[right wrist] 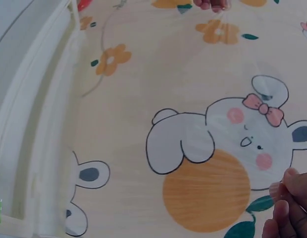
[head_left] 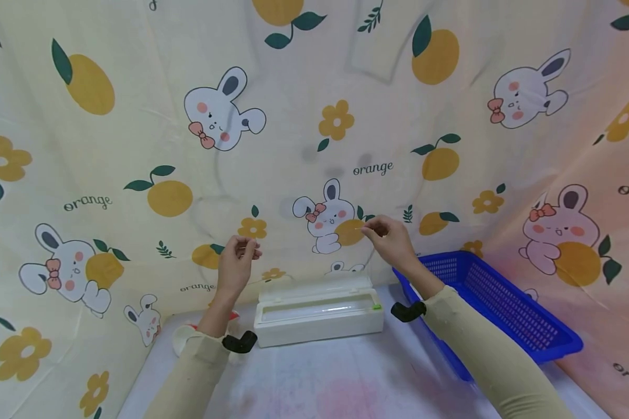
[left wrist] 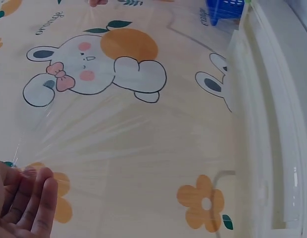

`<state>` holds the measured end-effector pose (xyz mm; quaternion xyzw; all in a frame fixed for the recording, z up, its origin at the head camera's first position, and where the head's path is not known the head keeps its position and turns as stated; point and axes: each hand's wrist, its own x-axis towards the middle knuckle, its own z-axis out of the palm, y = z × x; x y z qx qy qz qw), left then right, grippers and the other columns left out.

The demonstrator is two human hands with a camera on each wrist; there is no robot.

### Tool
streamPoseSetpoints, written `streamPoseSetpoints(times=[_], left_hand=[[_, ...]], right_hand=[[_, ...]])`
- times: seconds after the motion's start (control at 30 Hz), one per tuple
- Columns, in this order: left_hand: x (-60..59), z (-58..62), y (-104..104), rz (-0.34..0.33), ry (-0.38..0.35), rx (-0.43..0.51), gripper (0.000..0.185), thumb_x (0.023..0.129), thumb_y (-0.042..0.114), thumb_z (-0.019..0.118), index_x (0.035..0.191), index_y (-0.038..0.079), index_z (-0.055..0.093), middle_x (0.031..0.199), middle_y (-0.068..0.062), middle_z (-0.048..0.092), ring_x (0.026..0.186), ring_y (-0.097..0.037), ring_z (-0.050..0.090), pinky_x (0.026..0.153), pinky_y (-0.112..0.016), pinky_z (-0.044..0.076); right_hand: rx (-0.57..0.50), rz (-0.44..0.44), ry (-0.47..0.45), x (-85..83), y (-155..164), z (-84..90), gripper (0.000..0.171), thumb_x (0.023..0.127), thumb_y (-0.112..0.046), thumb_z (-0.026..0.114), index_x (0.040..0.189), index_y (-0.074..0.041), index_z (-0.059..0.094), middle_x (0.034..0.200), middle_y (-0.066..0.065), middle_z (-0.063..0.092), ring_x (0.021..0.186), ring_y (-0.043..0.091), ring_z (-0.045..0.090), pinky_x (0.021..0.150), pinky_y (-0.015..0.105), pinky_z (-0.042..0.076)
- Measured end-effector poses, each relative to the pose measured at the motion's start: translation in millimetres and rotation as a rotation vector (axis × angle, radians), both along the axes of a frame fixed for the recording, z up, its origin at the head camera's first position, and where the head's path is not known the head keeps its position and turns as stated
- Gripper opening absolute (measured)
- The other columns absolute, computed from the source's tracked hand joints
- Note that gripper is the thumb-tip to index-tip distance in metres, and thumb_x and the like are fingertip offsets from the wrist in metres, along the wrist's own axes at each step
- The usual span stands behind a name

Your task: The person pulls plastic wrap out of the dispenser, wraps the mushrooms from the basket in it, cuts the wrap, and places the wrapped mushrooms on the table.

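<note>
A sheet of clear plastic wrap (left wrist: 119, 134) rises from the long white dispenser box (head_left: 320, 330) and is stretched between both hands. My left hand (head_left: 237, 262) pinches one upper corner between thumb and fingers; creases fan out from that grip in the left wrist view. The opposite corner is pinched by my right hand (head_left: 390, 240), held higher, above the right end of the box. The box's lid (head_left: 314, 288) is raised, and a roll lies inside. A small green piece (head_left: 377, 306) sits on the box's right front edge.
A blue plastic basket (head_left: 566, 347) stands on the right, partly behind my right forearm. Beside my left forearm is a white and red object (head_left: 182, 338), mostly hidden. A cloth printed with rabbits and oranges hangs behind the white table (head_left: 299, 384).
</note>
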<state>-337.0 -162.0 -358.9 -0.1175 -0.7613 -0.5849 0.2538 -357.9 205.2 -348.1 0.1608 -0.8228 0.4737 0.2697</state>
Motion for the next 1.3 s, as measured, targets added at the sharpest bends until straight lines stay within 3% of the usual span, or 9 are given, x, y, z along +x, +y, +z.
streamPoseSetpoints(times=[0.2, 0.37, 0.47, 0.6, 0.83, 1.3], left_hand=[[1.8, 6.5, 1.5, -0.003, 0.057, 0.017, 0.016, 0.112, 0.011, 0.057, 0.12, -0.004, 0.059, 0.113, -0.021, 0.069, 0.087, -0.007, 0.069, 0.082, -0.016, 0.058], [7.3, 11.1, 1.7, 0.013, 0.074, 0.005, 0.018, 0.112, 0.014, 0.058, 0.121, -0.002, 0.06, 0.112, -0.02, 0.07, 0.093, -0.021, 0.07, 0.083, -0.016, 0.057], [12.4, 10.3, 0.5, 0.029, 0.068, -0.013, 0.02, 0.112, 0.017, 0.059, 0.121, -0.001, 0.06, 0.114, -0.02, 0.071, 0.1, -0.028, 0.068, 0.086, -0.015, 0.054], [21.3, 6.0, -1.1, 0.051, 0.044, -0.031, 0.023, 0.113, 0.022, 0.058, 0.123, 0.001, 0.061, 0.116, -0.018, 0.072, 0.108, -0.026, 0.067, 0.09, -0.014, 0.049], [38.2, -2.1, -4.7, -0.021, 0.078, 0.048, 0.022, 0.112, 0.016, 0.06, 0.124, -0.003, 0.06, 0.112, -0.019, 0.069, 0.093, -0.02, 0.071, 0.083, -0.021, 0.06], [64.0, -29.4, -20.2, -0.092, 0.023, 0.079, 0.022, 0.113, 0.017, 0.057, 0.124, -0.003, 0.058, 0.109, -0.019, 0.066, 0.087, -0.015, 0.069, 0.079, -0.025, 0.062]], right_hand=[[-0.009, -0.005, 0.038, 2.9, -1.1, 8.7, 0.017, 0.104, -0.02, 0.073, 0.111, -0.004, 0.074, 0.102, 0.012, 0.072, 0.091, 0.025, 0.061, 0.077, 0.024, 0.049], [-0.03, -0.003, 0.064, 8.8, -2.7, 12.1, 0.02, 0.105, -0.023, 0.073, 0.113, -0.004, 0.074, 0.106, 0.013, 0.074, 0.098, 0.026, 0.066, 0.084, 0.026, 0.05], [-0.037, 0.007, 0.059, 14.5, -2.8, 10.0, 0.018, 0.105, -0.021, 0.072, 0.113, -0.005, 0.073, 0.106, 0.012, 0.074, 0.095, 0.028, 0.072, 0.079, 0.021, 0.054], [-0.051, 0.045, 0.051, 25.7, -1.6, 5.9, 0.015, 0.105, -0.017, 0.072, 0.114, -0.005, 0.072, 0.105, 0.013, 0.073, 0.088, 0.031, 0.076, 0.075, 0.017, 0.057], [-0.057, 0.077, 0.058, 44.7, 0.1, 1.0, 0.017, 0.105, -0.017, 0.072, 0.116, -0.003, 0.073, 0.105, 0.015, 0.074, 0.087, 0.029, 0.077, 0.079, 0.016, 0.057], [-0.059, 0.126, -0.022, 93.3, -5.6, -25.1, 0.017, 0.104, -0.018, 0.074, 0.115, -0.004, 0.074, 0.101, 0.016, 0.076, 0.078, 0.022, 0.078, 0.071, 0.03, 0.064]])
